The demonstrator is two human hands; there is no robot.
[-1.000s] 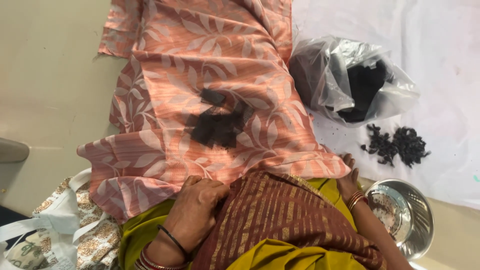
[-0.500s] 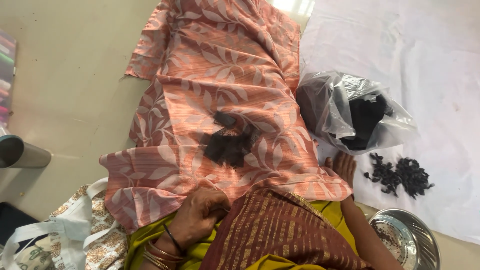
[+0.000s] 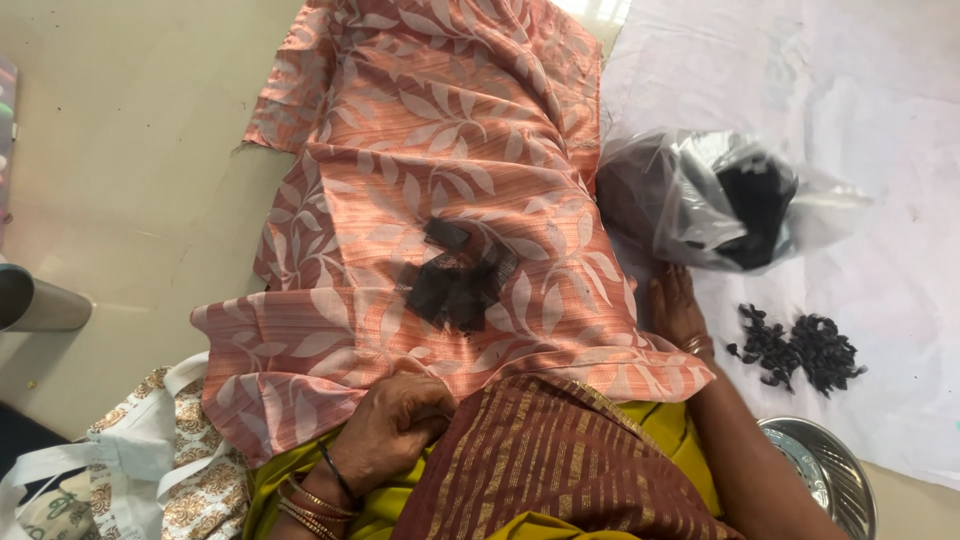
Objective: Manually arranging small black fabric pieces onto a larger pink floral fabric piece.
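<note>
On the floor, a peach cloth with a pale leaf print (image 3: 440, 180) lay spread lengthwise away from the person, and a small dark tuft of hair-like strands (image 3: 458, 283) sat near its middle. The left hand (image 3: 392, 432) rested at the near edge of the cloth, its fingers curled and pinching the fabric against a maroon striped drape (image 3: 560, 470) over the lap. The right hand (image 3: 676, 305) lay just beside the cloth's right edge, partly tucked under it, so whether it was open or closed could not be told. Beyond that hand, a clear plastic bag holding dark clumps (image 3: 725, 200) sat on a white sheet (image 3: 880, 90), with a small heap of black bits (image 3: 800, 350) nearer. A steel bowl (image 3: 830, 480) stood at the lower right, and a printed tote bag (image 3: 150, 470) lay at the lower left.
</note>
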